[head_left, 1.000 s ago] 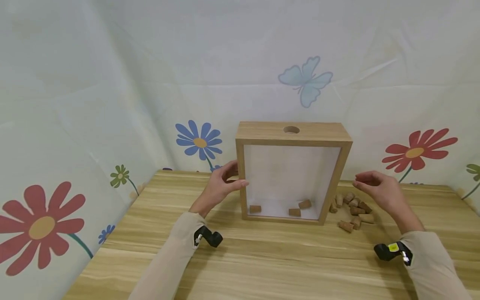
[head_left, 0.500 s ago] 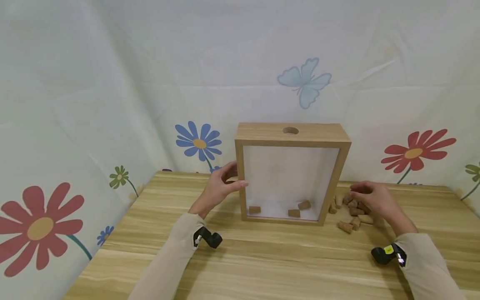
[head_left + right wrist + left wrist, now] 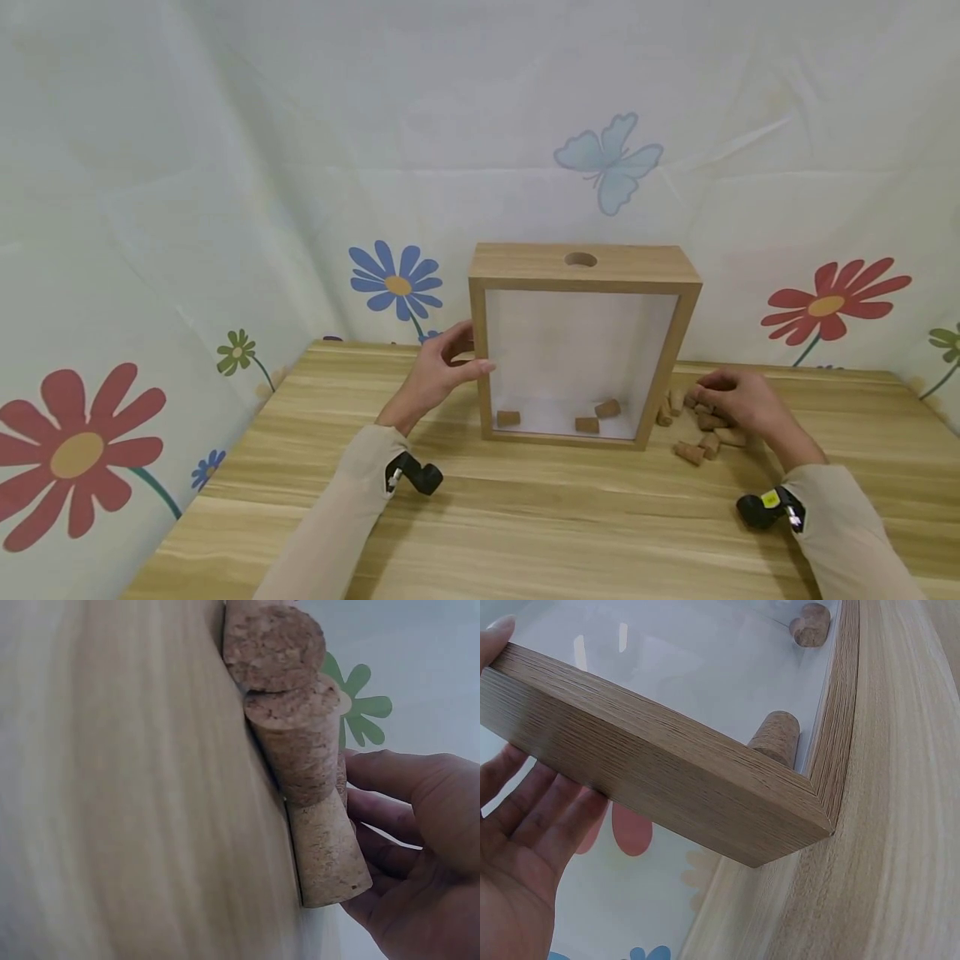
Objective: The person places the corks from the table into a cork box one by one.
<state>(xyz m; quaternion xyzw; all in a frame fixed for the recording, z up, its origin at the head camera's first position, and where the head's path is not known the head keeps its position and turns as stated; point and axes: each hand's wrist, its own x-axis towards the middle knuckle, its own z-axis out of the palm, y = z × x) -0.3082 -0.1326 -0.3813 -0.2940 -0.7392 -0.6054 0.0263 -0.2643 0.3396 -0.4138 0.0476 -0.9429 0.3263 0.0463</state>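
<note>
A shallow wooden box with a clear front and a round hole in its top stands upright on the table. Several corks lie on its floor, among them a left cork and a right cork. My left hand grips the box's left side, thumb on the front edge and fingers behind, as the left wrist view shows. My right hand reaches over the far part of a pile of corks. Behind the near corks its fingertips are hidden, so I cannot tell whether they pinch one.
The wood-grain table ends at a pale cloth backdrop printed with flowers and a butterfly. The cork pile sits close by the box's right side. A black wrist camera sits on the right sleeve, another camera on the left.
My right hand has come down and slightly left, from above the corks to the far part of the pile. The left hand and the box stay in place.
</note>
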